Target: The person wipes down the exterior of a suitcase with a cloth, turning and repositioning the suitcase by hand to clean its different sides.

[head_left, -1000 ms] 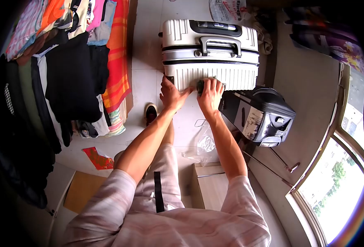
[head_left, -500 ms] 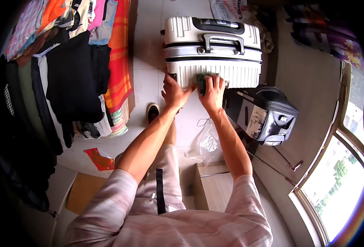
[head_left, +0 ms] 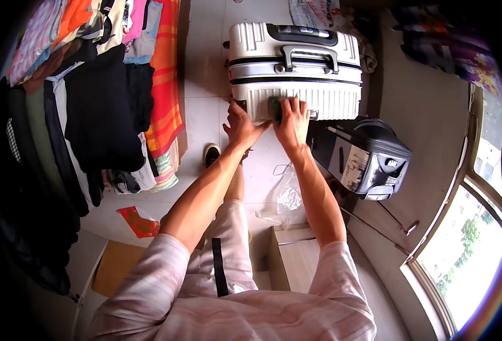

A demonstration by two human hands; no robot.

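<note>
A white ribbed suitcase point(head_left: 256, 71) with a black-trimmed handle point(head_left: 309, 51) stands in front of me. My left hand point(head_left: 242, 126) is at its near left corner, thumb stretched to the right and fingers apart against the shell. Fingers bent, my right hand point(head_left: 291, 122) presses a dark green cloth or pad point(head_left: 275, 108) against the ribbed near side. Part of the green thing is hidden under the fingers, and its exact kind is unclear.
A black and grey bag point(head_left: 370, 159) stands right of the suitcase. Clear plastic point(head_left: 289, 196) and a red packet point(head_left: 139, 221) lie on the floor. Folded clothes point(head_left: 100, 113) are piled on the left. A window point(head_left: 467, 244) is at the right.
The suitcase sits slightly higher and farther right in view than a second ago. My right hand has shifted over its ribbed side with the green thing; my left hand stays at the corner.
</note>
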